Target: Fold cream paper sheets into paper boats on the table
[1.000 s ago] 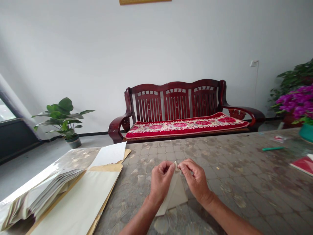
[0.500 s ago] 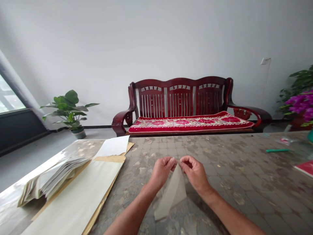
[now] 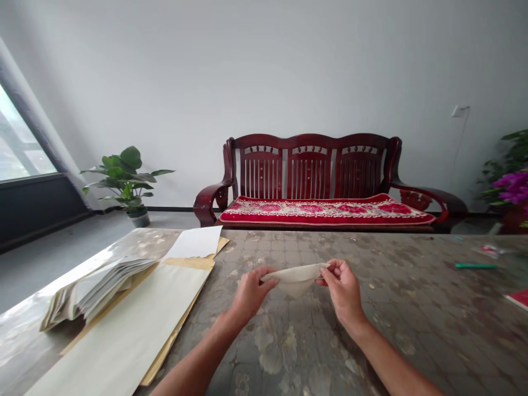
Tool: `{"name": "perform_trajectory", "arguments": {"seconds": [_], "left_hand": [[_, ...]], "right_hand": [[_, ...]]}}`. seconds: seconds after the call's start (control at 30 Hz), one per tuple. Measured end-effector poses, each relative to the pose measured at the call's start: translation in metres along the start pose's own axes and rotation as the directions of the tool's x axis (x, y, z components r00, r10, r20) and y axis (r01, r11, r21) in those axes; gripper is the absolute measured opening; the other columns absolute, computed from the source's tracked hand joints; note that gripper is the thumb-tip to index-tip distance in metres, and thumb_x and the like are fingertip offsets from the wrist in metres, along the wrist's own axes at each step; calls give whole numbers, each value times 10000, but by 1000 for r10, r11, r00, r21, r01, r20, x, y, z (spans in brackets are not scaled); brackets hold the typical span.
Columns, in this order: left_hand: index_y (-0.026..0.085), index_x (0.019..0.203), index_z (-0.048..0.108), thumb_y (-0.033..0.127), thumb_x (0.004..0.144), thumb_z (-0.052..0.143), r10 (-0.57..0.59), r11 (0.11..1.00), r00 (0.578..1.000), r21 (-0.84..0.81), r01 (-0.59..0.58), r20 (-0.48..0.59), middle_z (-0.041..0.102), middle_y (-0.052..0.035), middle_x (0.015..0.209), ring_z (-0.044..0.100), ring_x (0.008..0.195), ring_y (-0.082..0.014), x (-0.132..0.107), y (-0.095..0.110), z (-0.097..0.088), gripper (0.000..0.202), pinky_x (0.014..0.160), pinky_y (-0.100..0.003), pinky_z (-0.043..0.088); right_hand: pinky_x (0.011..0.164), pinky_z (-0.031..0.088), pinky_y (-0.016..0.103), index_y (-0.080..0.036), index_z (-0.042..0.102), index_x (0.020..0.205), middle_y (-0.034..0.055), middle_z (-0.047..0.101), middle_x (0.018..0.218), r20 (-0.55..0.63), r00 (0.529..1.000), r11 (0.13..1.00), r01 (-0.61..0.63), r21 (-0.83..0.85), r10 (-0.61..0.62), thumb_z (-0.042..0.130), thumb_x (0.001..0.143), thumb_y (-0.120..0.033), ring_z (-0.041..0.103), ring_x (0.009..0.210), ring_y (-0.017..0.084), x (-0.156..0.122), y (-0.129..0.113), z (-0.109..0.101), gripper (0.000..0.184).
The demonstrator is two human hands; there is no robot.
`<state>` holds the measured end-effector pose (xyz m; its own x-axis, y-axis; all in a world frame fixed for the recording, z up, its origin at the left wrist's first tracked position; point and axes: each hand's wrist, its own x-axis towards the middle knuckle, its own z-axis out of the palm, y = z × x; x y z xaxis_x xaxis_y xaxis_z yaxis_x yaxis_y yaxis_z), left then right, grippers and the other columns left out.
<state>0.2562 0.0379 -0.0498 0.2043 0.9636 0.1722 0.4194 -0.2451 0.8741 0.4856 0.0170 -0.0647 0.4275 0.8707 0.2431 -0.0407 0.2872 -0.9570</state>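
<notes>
A folded piece of pale paper (image 3: 297, 276) is stretched between my two hands above the table. My left hand (image 3: 252, 290) pinches its left end between thumb and fingers. The thumb and fingertips of my right hand (image 3: 341, 284) close on the right end, near a pointed corner. The paper's upper edge runs nearly level, and a blurred part hangs below it in the middle. Left of my left arm, large pale sheets (image 3: 136, 324) lie on brown paper, with a stack of folded papers (image 3: 103, 289) beside them.
The table (image 3: 264, 341) has a patterned cover. A white sheet (image 3: 196, 242) lies at its far left. To the right are a green pen (image 3: 476, 266) and a red booklet (image 3: 518, 298). Behind stand a wooden bench (image 3: 309, 176) and a potted plant (image 3: 130, 176).
The paper has turned from hanging point-up to lying crosswise between my hands. My left hand has moved left and down, my right hand slightly right, so they are farther apart.
</notes>
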Motion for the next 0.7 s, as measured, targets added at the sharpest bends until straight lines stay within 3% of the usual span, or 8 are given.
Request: {"name": "perform_trajectory", "arguments": {"seconds": [0.13, 0.27, 0.4, 0.5, 0.63, 0.7], "left_hand": [[203, 996, 770, 421, 765, 607, 2, 993, 995, -117, -15, -105, 671, 17, 613, 547, 536, -134, 0, -10, 1, 356, 539, -213, 428], [214, 1006, 773, 402, 786, 605, 85, 989, 992, -111, -95, -90, 719, 8, 667, 590, 537, -134, 0, -15, -5, 335, 573, -226, 484], [215, 1149, 715, 366, 810, 599, 112, 983, 990, -139, -122, -82, 726, 15, 710, 644, 594, -136, 1, -17, -5, 388, 641, -239, 522], [193, 1186, 677, 362, 752, 665, 62, 965, 993, -247, -86, -102, 718, 14, 755, 645, 635, -133, 3, -20, 1, 466, 632, -239, 529], [146, 1046, 680, 402, 661, 751, -69, 915, 988, -403, 9, -135, 638, 38, 629, 615, 569, -121, 6, -29, 8, 468, 582, -231, 513], [152, 993, 666, 379, 623, 781, -103, 917, 977, -398, 20, -189, 657, 29, 705, 600, 540, -101, 7, -32, 9, 449, 541, -208, 487]], "right_hand": [[526, 524, 284, -210, 542, 848, -25, 606, 653, 75, 996, 998, 42, -56, -38, 757, 660, -434, 595, 570, 159, 1, 2, -6, 364], [509, 440, 244, -205, 541, 793, -42, 555, 591, 145, 984, 981, 121, -153, -99, 732, 697, -386, 534, 545, 134, 5, 6, -13, 279], [535, 445, 256, -211, 537, 793, -37, 562, 603, 172, 981, 984, 109, -144, -83, 717, 710, -374, 541, 563, 143, 7, 8, -17, 257], [562, 465, 271, -208, 553, 852, -35, 572, 617, 161, 985, 990, 85, -115, -66, 727, 694, -385, 561, 581, 155, 9, 9, -18, 295], [584, 474, 277, -206, 559, 895, -30, 588, 643, 136, 989, 994, 73, -82, -62, 740, 676, -391, 575, 598, 160, 11, 10, -19, 339], [588, 469, 271, -209, 561, 883, -31, 589, 651, 106, 992, 994, 82, -75, -73, 748, 668, -385, 574, 605, 156, 12, 12, -20, 335]]}}
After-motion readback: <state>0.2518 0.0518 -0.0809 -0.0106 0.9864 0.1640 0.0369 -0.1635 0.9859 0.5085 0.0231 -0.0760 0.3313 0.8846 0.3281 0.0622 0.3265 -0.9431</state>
